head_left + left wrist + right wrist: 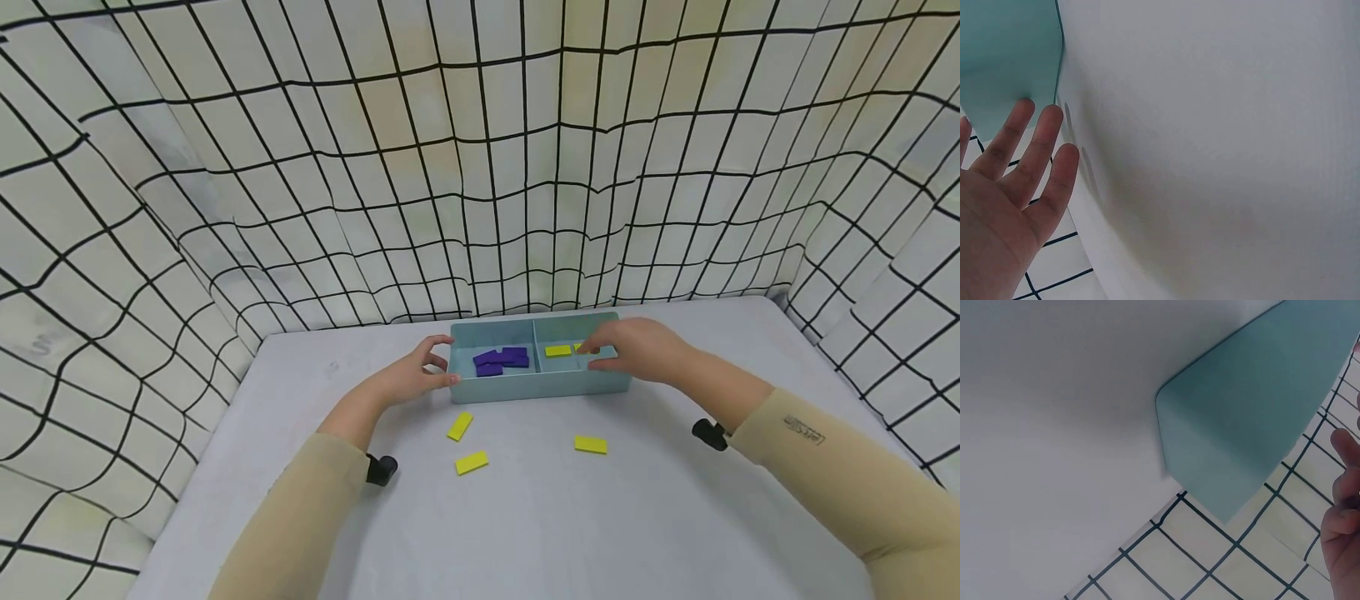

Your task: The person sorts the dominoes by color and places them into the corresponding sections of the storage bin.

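A pale blue-green box (540, 387) with two compartments stands near the table's far edge. Purple blocks (514, 353) lie in its left compartment. My left hand (408, 375) is at the box's left end, thumb by the front corner and index finger by the back one; in the left wrist view its other fingers (1047, 137) are spread and fairly straight beside the wall. Over the right compartment, my right hand (641, 346) reaches down with thumb and index finger apart. One yellow block (557, 351) lies in that compartment; another (577, 347) is partly hidden by the index fingertip.
Three loose yellow blocks lie on the white table (525, 533) in front of the box: one at the left (460, 426), one nearer me (472, 463) and one at the right (591, 445). A white wall with a black grid (487, 167) rises behind and at both sides.
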Tool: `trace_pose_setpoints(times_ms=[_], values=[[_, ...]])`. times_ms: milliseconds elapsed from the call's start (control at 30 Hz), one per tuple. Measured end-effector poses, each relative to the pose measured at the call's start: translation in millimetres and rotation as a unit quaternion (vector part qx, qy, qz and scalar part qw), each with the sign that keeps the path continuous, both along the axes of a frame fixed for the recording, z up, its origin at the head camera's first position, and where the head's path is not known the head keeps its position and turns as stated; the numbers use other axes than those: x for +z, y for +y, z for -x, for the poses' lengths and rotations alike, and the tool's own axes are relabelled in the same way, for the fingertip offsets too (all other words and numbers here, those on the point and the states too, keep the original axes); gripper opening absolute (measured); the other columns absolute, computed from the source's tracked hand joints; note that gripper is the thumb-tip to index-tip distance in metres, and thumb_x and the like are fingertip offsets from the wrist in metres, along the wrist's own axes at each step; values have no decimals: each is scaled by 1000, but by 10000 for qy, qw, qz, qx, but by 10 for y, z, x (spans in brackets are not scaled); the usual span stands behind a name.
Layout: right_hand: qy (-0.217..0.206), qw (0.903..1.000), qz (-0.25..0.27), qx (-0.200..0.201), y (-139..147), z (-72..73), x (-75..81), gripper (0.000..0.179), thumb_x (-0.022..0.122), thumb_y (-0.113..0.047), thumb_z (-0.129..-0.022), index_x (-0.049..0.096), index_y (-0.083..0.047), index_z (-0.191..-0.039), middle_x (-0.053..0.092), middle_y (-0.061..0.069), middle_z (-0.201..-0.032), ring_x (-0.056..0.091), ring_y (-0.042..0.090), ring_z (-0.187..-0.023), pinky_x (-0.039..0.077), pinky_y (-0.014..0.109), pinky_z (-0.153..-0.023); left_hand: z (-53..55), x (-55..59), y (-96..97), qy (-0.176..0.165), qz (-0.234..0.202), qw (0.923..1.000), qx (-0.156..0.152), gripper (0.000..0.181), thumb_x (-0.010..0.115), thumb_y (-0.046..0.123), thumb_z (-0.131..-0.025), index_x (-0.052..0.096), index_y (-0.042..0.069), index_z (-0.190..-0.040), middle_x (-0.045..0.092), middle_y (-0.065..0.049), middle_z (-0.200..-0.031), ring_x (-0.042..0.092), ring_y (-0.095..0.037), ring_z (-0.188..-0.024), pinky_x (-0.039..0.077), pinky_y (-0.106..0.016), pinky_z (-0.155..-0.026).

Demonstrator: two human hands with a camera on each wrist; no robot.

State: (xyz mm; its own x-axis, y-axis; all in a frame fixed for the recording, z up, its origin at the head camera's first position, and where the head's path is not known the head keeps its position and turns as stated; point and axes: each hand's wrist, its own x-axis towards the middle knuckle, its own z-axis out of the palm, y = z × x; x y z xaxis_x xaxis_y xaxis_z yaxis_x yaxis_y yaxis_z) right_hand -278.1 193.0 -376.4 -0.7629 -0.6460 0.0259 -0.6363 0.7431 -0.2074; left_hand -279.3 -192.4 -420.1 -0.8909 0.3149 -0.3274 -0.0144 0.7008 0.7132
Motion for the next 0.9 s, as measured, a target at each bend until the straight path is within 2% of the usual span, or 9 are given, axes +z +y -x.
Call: trace_pose_setpoints(times_ms=[233,433,600,900], values=[[-150,9998,137,-24,33,-186,-21,27,78,-25,-87,75,-22,-114,71,-5,-113,65,20,-109,53,42,-89,21,-22,-9,-16,-23,10000,-29,76,68,41,-94,20,30,-153,48,-13,-142,50,-34,-129,41,-53,-104],[-230,9992,292,128,82,-267,-140,26,78,-25,-86,76,-21,-112,72,-7,-108,68,17,-98,55,37,-83,11,-10,-9,-20,-39,10000,-25,75,68,40,-94,21,31,-152,48,-13,-142,50,-34,-129,41,-52,-104],[-519,9980,89,344,61,-358,-246,27,76,-28,-88,75,-22,-114,71,-9,-106,66,15,-98,54,34,-82,9,-16,-22,-32,-66,10000,-21,77,68,43,-93,22,31,-152,48,-12,-142,50,-34,-130,41,-53,-105],[-1105,9932,-107,350,2,-495,-429,24,76,-29,-88,76,-27,-112,65,-20,-94,60,5,-89,53,31,-80,11,-21,-19,-26,-34,10000,-12,77,69,45,-92,22,32,-152,49,-11,-142,50,-33,-129,40,-53,-104]])
